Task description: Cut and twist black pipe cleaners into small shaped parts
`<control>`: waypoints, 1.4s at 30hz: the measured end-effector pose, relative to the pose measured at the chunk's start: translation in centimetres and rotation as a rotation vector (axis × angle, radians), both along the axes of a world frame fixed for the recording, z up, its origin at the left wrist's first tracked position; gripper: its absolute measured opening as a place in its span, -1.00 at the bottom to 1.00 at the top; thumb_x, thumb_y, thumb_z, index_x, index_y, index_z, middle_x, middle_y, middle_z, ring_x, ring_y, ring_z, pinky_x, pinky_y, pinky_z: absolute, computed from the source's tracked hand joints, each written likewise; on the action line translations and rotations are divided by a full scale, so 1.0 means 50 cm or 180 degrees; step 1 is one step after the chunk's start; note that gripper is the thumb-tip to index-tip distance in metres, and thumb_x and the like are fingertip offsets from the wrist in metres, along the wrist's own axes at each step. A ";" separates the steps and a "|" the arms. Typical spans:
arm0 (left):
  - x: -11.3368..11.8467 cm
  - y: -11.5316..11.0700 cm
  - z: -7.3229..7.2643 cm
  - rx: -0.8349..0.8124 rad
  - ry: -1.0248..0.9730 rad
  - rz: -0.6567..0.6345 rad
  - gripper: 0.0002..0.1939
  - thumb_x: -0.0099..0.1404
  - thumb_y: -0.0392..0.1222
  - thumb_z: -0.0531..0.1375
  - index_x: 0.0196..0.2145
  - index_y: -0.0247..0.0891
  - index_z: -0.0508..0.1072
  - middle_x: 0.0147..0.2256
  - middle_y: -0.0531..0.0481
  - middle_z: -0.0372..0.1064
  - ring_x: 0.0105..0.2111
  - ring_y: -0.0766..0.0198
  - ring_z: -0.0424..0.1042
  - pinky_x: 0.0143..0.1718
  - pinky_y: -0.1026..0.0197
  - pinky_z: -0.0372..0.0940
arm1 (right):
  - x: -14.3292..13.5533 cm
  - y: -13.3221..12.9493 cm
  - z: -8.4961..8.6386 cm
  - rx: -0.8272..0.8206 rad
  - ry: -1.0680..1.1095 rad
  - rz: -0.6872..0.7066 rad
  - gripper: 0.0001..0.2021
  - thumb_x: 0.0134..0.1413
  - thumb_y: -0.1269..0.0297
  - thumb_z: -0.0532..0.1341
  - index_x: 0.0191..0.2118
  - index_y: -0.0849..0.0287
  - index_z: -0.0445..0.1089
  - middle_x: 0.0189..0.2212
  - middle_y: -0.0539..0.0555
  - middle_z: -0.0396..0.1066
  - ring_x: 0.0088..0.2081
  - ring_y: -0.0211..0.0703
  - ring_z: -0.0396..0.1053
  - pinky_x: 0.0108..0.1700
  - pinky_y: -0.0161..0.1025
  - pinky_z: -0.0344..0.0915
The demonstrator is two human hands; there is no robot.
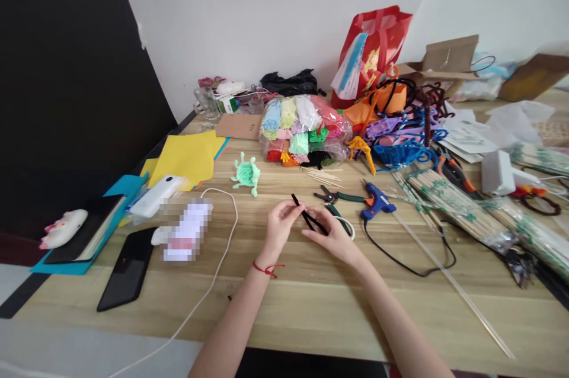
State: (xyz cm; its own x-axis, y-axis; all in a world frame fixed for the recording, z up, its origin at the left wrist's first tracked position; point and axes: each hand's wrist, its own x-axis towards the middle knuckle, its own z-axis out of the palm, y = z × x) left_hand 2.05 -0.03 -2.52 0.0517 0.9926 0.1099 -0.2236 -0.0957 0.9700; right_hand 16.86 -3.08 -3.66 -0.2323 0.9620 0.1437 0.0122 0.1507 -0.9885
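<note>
I view the desk [311, 319] through the head camera. My left grip [281, 225] is clenched at the fingertips, pinching a black strip [316, 224] between thumb and fingers. The strip slopes down from the left grip toward the right grip [334, 239] and shows two limbs that meet at an angle. The right grip is curved around the lower part of the strip, thumb set apart from the fingers; contact is partly hidden, and I cannot tell whether this grip clamps it. A red string [265, 270] encircles the wrist behind the left grip.

Positions relative to the grips are as follows. Just beyond the right grip: pliers with green handles [351, 196]. To the right of it: a blue glue gun [377, 201] with a black cord [391, 260]. Farther right: a long clear rod [453, 286] and packs of wooden sticks [462, 206]. Beyond and left of the left grip: a pale green craft piece [246, 174]. Straight beyond both grips: loose thin sticks [323, 176], then a clear bag of coloured bundles [299, 141]. Well left of the left grip: a black phone [127, 268].
</note>
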 end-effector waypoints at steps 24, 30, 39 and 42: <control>-0.002 0.001 0.003 0.0063 -0.0074 0.0375 -0.80 0.05 -0.18 0.30 -0.35 -0.31 0.50 -0.28 -0.13 0.51 -0.26 0.16 0.49 -0.23 0.11 0.42 | -0.010 0.000 0.001 -0.0798 0.0503 0.0456 -0.60 0.07 -0.01 0.14 -0.08 0.16 0.26 -0.46 -0.01 0.35 -0.65 -0.38 0.16 -0.63 -0.38 0.10; -0.013 0.011 -0.006 0.0445 0.0388 0.0549 -0.85 0.07 -0.19 0.29 -0.37 -0.27 0.56 -0.28 -0.11 0.50 -0.22 0.18 0.46 -0.10 0.12 0.35 | -0.015 0.000 0.013 -0.0831 0.0508 0.0145 -0.60 0.05 -0.08 0.11 -0.21 0.19 0.32 -0.61 -0.09 0.26 -0.71 -0.38 0.10 -0.68 -0.38 0.05; -0.009 0.003 -0.006 0.0273 0.0475 0.0287 -0.81 0.10 -0.17 0.26 -0.29 -0.25 0.57 -0.23 -0.12 0.51 -0.21 0.16 0.47 -0.07 0.11 0.33 | -0.019 0.005 -0.009 -0.0965 0.0814 0.0056 -0.58 -0.01 -0.06 0.18 -0.18 0.21 0.33 -0.41 0.11 0.49 -0.55 -0.23 0.40 -0.44 -0.25 0.33; -0.005 -0.001 -0.005 0.0247 0.0405 0.0329 -0.79 0.08 -0.18 0.28 -0.28 -0.25 0.55 -0.25 -0.12 0.51 -0.24 0.17 0.48 -0.11 0.12 0.36 | -0.019 0.005 -0.010 -0.1061 0.0812 -0.0037 -0.56 -0.05 -0.08 0.20 -0.20 0.21 0.34 -0.43 0.12 0.51 -0.51 -0.17 0.45 -0.40 -0.21 0.36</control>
